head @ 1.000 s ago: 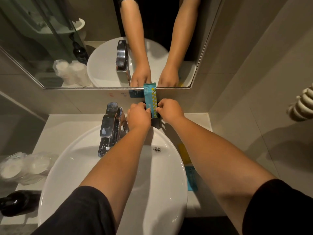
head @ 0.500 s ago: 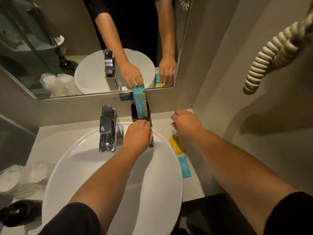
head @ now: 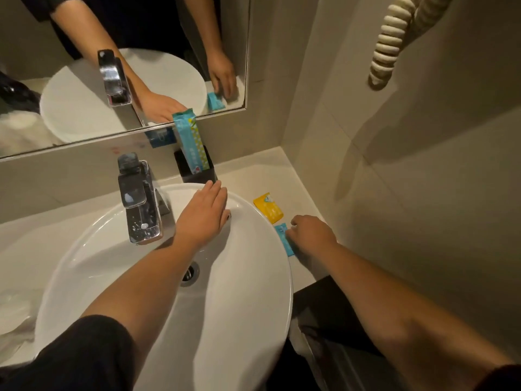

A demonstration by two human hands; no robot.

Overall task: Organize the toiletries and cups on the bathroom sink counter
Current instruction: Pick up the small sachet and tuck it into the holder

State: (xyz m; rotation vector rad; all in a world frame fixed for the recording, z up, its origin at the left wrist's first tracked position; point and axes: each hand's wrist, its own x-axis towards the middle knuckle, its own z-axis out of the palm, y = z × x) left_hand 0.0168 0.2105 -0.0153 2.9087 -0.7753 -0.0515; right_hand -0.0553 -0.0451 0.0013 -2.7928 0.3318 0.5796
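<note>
A tall teal packet point(head: 189, 142) stands upright in a black square holder point(head: 197, 170) against the wall behind the basin. My left hand point(head: 203, 215) rests flat on the back rim of the white basin point(head: 253, 277), fingers apart, holding nothing. On the counter to the right lie a yellow sachet point(head: 268, 208) and a small blue sachet point(head: 284, 239). My right hand point(head: 311, 234) is curled over the blue sachet with its fingertips on it; whether it grips the sachet is hidden.
A chrome tap point(head: 138, 198) stands at the basin's back left. Plastic-wrapped cups point(head: 14, 309) sit on the counter at far left. The mirror point(head: 112, 66) runs along the wall. A coiled cord point(head: 386, 49) hangs on the right wall. The counter point(head: 298, 179) ends beside the basin's right.
Both hands let go of the teal packet, which now stands in the holder. My right hand moved right and down to the blue sachet. My left hand dropped to the basin rim.
</note>
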